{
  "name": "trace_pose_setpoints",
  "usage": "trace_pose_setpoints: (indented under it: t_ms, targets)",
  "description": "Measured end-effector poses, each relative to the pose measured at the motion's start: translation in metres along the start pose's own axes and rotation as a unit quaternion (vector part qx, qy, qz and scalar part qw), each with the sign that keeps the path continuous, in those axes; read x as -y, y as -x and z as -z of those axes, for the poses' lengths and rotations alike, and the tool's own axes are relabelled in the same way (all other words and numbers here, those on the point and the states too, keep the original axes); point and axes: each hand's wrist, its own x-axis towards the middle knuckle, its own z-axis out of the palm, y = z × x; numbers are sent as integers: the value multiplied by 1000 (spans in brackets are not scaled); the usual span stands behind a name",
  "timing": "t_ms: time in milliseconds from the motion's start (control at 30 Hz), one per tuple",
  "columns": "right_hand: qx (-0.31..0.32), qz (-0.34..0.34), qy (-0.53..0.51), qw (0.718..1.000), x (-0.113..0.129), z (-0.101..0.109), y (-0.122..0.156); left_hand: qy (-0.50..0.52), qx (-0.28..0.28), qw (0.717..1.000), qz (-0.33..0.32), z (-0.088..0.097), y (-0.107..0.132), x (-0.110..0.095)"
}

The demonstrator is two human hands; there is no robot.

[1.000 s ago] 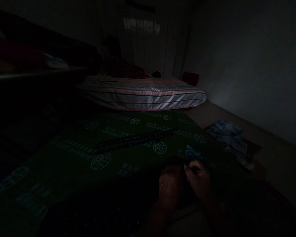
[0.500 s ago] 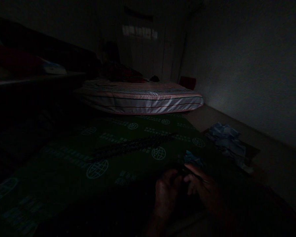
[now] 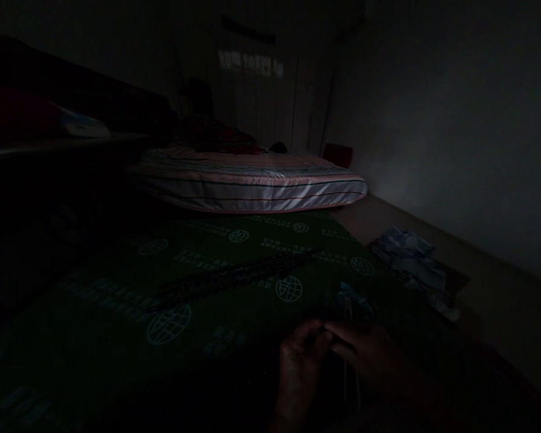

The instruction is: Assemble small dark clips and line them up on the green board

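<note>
In the dim light, my left hand (image 3: 301, 355) is closed in a pinch, its fingertips up against those of my right hand (image 3: 365, 349). The fingers of my right hand are pressed together too, and what lies between the two hands is too dark to tell. Thin pale strings (image 3: 346, 382) hang below my right hand. Just beyond it, a small crumpled blue piece (image 3: 354, 296) lies on the green printed sheet (image 3: 234, 255). Farther left, a bundle of long dark strips (image 3: 238, 272) stretches across that sheet.
Behind the green sheet is a mattress (image 3: 270, 189) with a striped cover. Crumpled pale cloth (image 3: 408, 252) lies on the floor to the right, near the wall (image 3: 455, 120). A dark shelf or table edge (image 3: 63, 146) juts in at left.
My right hand has moved in, bringing its fingertips against my left hand. Pale strings now show beneath it. The view has shifted slightly.
</note>
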Motion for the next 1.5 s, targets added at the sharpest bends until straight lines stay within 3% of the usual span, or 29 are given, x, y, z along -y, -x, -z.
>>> trace_pose_setpoints:
  t_ms: [500, 600, 700, 800, 900, 1200, 1500]
  targets:
    - [120, 30, 62, 990, -6, 17, -32, -50, -12, 999, -13, 2, 0, -9]
    - [90, 10, 42, 995, -30, 23, -49, -99, -40, 994, -27, 2, -1, -5]
    - [35, -21, 58, 997, -73, 23, -75, -146, -46, 988, -35, 2, -2, 4]
    - [5, -54, 84, 995, -116, 15, -103, -182, -31, 982, -43, 4, -2, 15]
    - [-4, -64, 84, 994, -142, 3, -124, -226, -17, 972, -64, 5, 0, 21]
    - [17, -51, 59, 997, -174, -13, -162, -248, -13, 963, -106, 5, 5, 14]
    - [20, -43, 23, 999, -190, -22, -179, -249, -8, 962, -116, 5, 7, 11]
